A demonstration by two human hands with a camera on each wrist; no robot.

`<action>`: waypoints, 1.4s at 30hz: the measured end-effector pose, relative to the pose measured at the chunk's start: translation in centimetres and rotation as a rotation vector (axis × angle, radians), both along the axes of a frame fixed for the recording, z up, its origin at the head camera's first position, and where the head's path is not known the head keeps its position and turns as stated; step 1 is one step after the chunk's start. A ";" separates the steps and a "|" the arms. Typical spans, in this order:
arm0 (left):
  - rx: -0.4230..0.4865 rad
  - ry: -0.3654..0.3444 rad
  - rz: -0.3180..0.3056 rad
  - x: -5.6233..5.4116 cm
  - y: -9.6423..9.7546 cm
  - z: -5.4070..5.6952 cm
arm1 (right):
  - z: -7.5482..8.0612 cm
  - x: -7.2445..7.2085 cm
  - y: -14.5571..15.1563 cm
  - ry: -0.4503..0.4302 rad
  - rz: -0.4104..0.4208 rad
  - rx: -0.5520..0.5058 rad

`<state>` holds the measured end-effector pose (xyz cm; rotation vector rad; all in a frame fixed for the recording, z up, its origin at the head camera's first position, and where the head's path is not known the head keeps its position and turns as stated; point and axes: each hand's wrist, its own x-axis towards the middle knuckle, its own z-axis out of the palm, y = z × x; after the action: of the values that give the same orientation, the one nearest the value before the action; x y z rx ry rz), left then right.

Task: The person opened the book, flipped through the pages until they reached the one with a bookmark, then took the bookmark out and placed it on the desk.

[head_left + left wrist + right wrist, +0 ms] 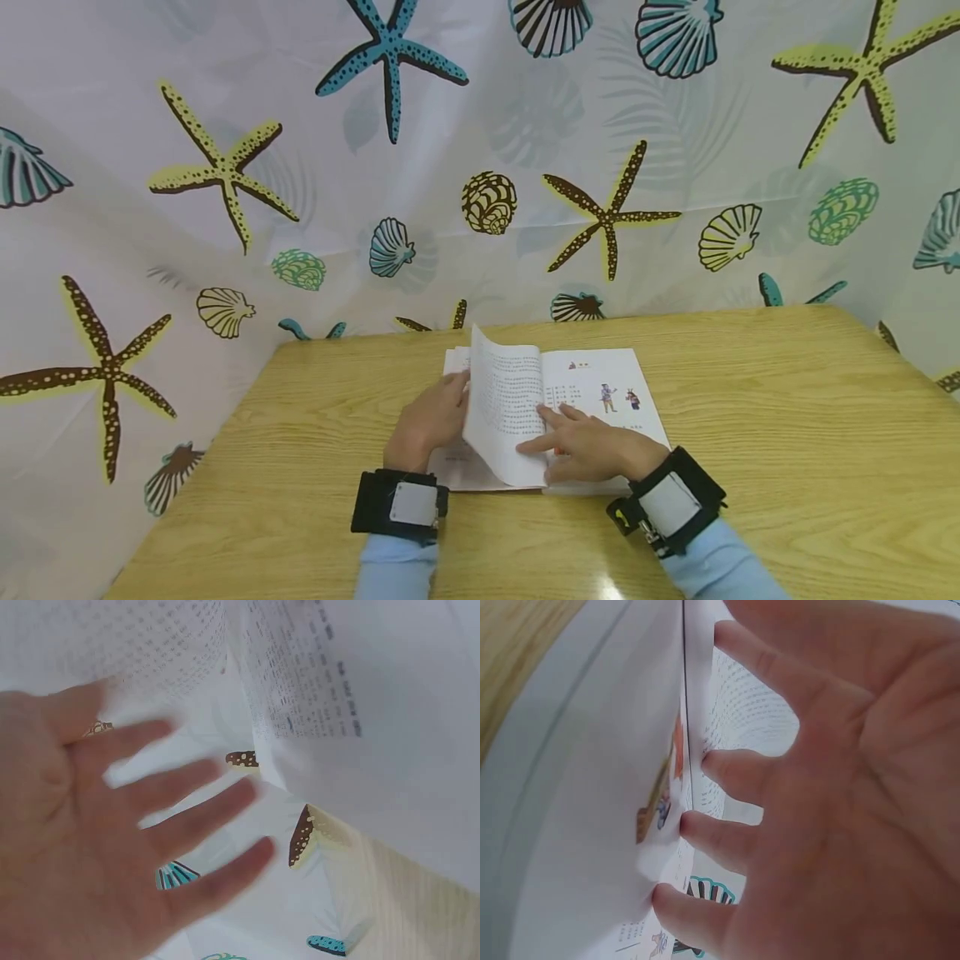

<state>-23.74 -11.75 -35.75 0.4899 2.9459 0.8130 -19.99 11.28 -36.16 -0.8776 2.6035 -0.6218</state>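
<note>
An open book [600,375] lies on the wooden table, with printed text on the left and small coloured figures on the right page. One page [502,400] stands partly lifted and curved on the left side. Behind that page's outer edge is my left hand [431,421], its fingers extended in the left wrist view and partly hidden by the page in the head view. My right hand [592,446] rests with spread fingers near the book's middle fold, its fingertips [694,825] touching the paper in the right wrist view.
The wooden table [787,433] extends around the book on both sides. Behind it hangs a white cloth [450,275] printed with starfish and shells. Each wrist wears a black strap [390,504] with a pale plate.
</note>
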 end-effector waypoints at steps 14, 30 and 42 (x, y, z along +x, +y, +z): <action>-0.296 -0.336 -0.051 0.3 1.9 -0.7 | -0.4 -0.2 -0.1 -0.005 0.006 0.019; -0.253 -0.345 -0.014 0.5 1.9 -0.8 | 0.4 -1.9 7.0 -0.081 -0.241 0.019; -0.248 -0.341 -0.019 0.4 2.0 -0.9 | -0.9 -2.6 11.7 -0.079 -0.369 -0.021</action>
<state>-23.30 -9.77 -36.62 0.3246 2.6681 0.4626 -22.58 22.99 -37.01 -0.3670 2.7083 -0.7612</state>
